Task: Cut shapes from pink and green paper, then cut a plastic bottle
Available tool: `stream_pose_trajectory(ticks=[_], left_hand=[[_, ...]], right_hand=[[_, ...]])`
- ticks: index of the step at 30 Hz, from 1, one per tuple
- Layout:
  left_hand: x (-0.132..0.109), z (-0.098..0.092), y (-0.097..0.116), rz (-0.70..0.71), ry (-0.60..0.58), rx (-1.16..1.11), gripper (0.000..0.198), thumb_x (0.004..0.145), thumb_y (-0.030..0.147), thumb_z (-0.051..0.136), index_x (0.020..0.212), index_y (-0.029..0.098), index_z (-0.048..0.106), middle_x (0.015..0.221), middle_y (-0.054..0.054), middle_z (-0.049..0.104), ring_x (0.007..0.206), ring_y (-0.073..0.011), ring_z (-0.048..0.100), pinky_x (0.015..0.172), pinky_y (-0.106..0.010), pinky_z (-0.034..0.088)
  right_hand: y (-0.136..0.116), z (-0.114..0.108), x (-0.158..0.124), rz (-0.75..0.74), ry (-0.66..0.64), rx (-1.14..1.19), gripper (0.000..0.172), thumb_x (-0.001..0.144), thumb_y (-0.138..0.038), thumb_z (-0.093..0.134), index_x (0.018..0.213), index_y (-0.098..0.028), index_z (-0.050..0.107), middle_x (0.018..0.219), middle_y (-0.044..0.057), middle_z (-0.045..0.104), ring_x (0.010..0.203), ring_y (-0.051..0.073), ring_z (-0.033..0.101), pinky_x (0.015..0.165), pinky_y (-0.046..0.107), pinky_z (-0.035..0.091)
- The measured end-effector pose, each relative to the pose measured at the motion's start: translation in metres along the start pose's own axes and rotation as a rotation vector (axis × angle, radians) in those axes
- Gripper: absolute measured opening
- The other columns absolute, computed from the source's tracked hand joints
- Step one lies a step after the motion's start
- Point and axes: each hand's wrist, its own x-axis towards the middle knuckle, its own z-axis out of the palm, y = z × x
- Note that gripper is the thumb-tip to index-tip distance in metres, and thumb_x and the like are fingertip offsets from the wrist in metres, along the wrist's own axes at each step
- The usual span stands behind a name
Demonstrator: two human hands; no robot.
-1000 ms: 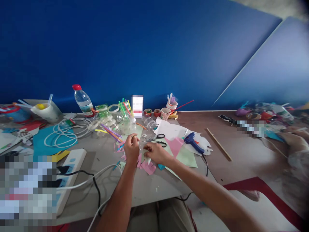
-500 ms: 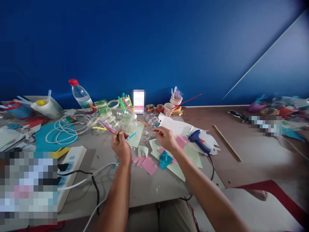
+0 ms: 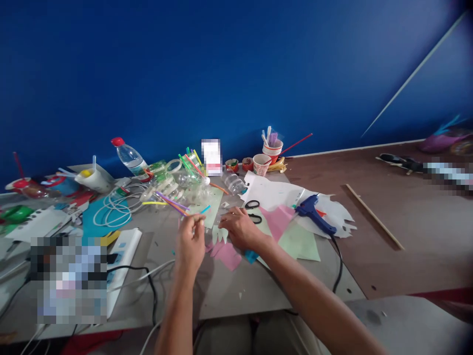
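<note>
My left hand (image 3: 191, 237) is raised at the middle of the table with thumb and fingers pinched together. Whatever sits in that pinch is too small to make out. Just beyond it lie purple and orange drinking straws (image 3: 172, 203) and a short blue straw piece (image 3: 206, 209). Lower over the papers, my right hand (image 3: 238, 228) has its fingers bent down and drawn together at a pale green paper cutout (image 3: 220, 234); its fingertips are partly hidden. Behind it show the black handles of scissors (image 3: 254, 219), their blades hidden. Pink paper cutouts (image 3: 228, 254) lie below the fingers.
A blue glue gun (image 3: 315, 213) lies on white paper at right, its cord running off the front edge. Paper cups (image 3: 261, 165), a phone (image 3: 211, 157) and a plastic bottle (image 3: 130, 159) stand at the back. Left are a power strip (image 3: 125, 266) and coiled white cable (image 3: 111, 209).
My right hand has come down and left, from above the scissors to the pale green cutout, uncovering the scissor handles. My left hand stays pinched, slightly lower. The view has shifted left.
</note>
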Motion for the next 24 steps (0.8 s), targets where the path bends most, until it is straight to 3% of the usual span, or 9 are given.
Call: stream_pose_trajectory(ticks=[4, 9, 13, 18, 21, 24], left_hand=[[-0.051, -0.008, -0.008, 0.175, -0.157, 0.363, 0.023, 0.086, 0.023, 0.046, 0.096, 0.024, 0.067, 0.097, -0.009, 0.069, 0.094, -0.0268, 0.064, 0.088, -0.044, 0.049], [-0.087, 0.002, -0.01, 0.338, -0.356, 0.62, 0.05, 0.079, 0.027, 0.063, 0.128, 0.026, 0.057, 0.135, -0.011, 0.056, 0.127, -0.0335, 0.047, 0.104, -0.051, 0.039], [-0.079, 0.013, -0.011, 0.316, -0.361, 0.794, 0.038, 0.085, 0.028, 0.056, 0.122, 0.023, 0.062, 0.133, -0.009, 0.058, 0.128, -0.0362, 0.045, 0.108, -0.058, 0.029], [-0.058, 0.018, -0.018, 0.323, -0.321, 0.802, 0.031, 0.089, 0.021, 0.048, 0.115, 0.021, 0.065, 0.123, -0.01, 0.064, 0.125, -0.0336, 0.047, 0.107, -0.058, 0.029], [-0.056, 0.011, -0.022, 0.34, -0.228, 0.729, 0.027, 0.089, 0.02, 0.049, 0.111, 0.02, 0.065, 0.121, -0.01, 0.065, 0.125, -0.0297, 0.049, 0.108, -0.053, 0.03], [-0.06, -0.009, -0.026, 0.297, -0.127, 0.747, 0.026, 0.09, 0.018, 0.048, 0.11, 0.018, 0.064, 0.121, -0.011, 0.065, 0.124, -0.0286, 0.049, 0.109, -0.052, 0.029]], right_hand=[[-0.001, -0.003, -0.001, -0.001, 0.033, 0.017, 0.032, 0.077, -0.004, 0.053, 0.096, -0.02, 0.073, 0.105, 0.007, 0.071, 0.104, 0.026, 0.047, 0.089, 0.039, 0.031], [-0.003, -0.001, -0.002, 0.004, 0.017, 0.022, 0.034, 0.08, -0.006, 0.051, 0.101, -0.021, 0.072, 0.11, 0.004, 0.071, 0.11, 0.026, 0.047, 0.094, 0.041, 0.028], [-0.003, -0.001, -0.003, 0.01, -0.053, 0.001, 0.033, 0.079, -0.007, 0.052, 0.099, -0.022, 0.073, 0.108, 0.002, 0.072, 0.116, 0.027, 0.046, 0.097, 0.043, 0.025], [-0.006, -0.005, -0.004, -0.006, -0.103, -0.006, 0.033, 0.079, -0.006, 0.051, 0.092, -0.025, 0.073, 0.096, 0.002, 0.074, 0.109, 0.024, 0.052, 0.098, 0.044, 0.023], [-0.005, -0.005, -0.002, 0.003, -0.042, 0.038, 0.034, 0.077, -0.004, 0.051, 0.094, -0.023, 0.073, 0.097, 0.004, 0.074, 0.106, 0.024, 0.054, 0.096, 0.043, 0.025], [-0.002, -0.001, -0.001, 0.005, 0.054, 0.097, 0.038, 0.075, -0.001, 0.05, 0.098, -0.02, 0.073, 0.101, 0.006, 0.074, 0.108, 0.025, 0.054, 0.094, 0.041, 0.028]])
